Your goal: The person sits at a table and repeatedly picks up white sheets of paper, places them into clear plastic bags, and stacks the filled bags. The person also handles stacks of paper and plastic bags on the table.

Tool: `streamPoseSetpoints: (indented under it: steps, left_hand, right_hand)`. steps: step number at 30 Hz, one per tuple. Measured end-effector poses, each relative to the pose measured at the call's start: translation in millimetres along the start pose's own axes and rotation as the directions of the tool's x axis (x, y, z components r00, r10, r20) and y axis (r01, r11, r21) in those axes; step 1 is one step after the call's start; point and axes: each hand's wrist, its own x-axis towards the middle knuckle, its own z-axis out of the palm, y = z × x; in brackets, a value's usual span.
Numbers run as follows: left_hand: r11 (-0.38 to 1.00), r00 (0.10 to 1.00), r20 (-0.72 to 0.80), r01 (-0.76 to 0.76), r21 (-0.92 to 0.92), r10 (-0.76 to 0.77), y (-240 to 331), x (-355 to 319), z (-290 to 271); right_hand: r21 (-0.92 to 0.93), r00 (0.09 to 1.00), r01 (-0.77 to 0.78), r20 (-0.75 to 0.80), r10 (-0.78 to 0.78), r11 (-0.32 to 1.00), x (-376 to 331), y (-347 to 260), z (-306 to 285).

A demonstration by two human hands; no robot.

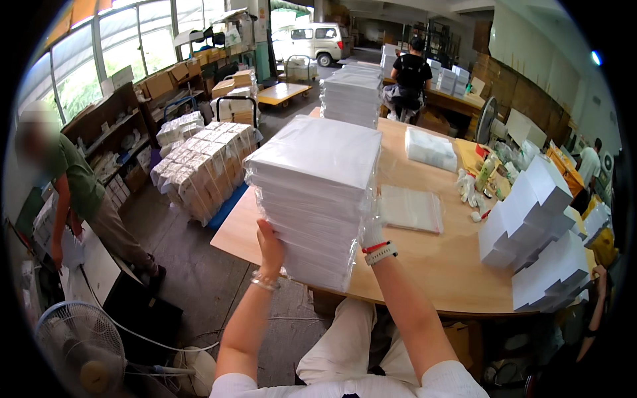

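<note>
A tall stack of white packs wrapped in clear plastic (312, 199) stands in front of me at the near edge of the wooden table (424, 272). My left hand (270, 245) grips its lower left side, thumb up. Against the right side presses my right hand (373, 233), which looks covered by a white glove; its fingers are mostly hidden by the stack. Just right of that hand lies a flat pile of clear plastic bags (411, 209). Whether the stack rests on the table or is lifted, I cannot tell.
More white stacks (348, 96) line the table's far end. A plastic-wrapped bundle (430, 147), gloves (468, 188) and white box piles (531, 212) occupy the right. A strapped pallet load (202, 166), a fan (79, 345) and a person (86, 179) are left. Another person (410, 76) sits farther back.
</note>
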Motion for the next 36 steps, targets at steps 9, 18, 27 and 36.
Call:
streamPoseSetpoints:
  steps: [9,18,27,36]
  left_hand:
    - [0.992,0.981,-0.150,-0.113,0.063,0.121,-18.7,-1.3,5.8]
    - [0.897,0.899,0.004,0.438,-0.054,-0.439,-116.3,-67.2,-56.5]
    - [0.968,0.863,-0.450,0.252,-0.006,-0.227,-131.5,-67.4,-5.6]
    - [0.943,0.858,-0.399,0.252,-0.218,-0.322,-153.9,-89.2,-25.1]
  right_hand:
    - [-0.064,0.999,-0.002,0.032,0.004,0.998,15.5,22.9,-16.2]
    - [0.088,0.826,-0.532,-0.166,0.539,0.842,-57.3,128.7,-79.9]
    - [0.278,0.798,-0.557,-0.084,0.597,0.783,-90.8,142.6,-52.4]
    - [-0.426,0.817,-0.343,0.304,0.489,0.837,-137.1,42.2,-65.8]
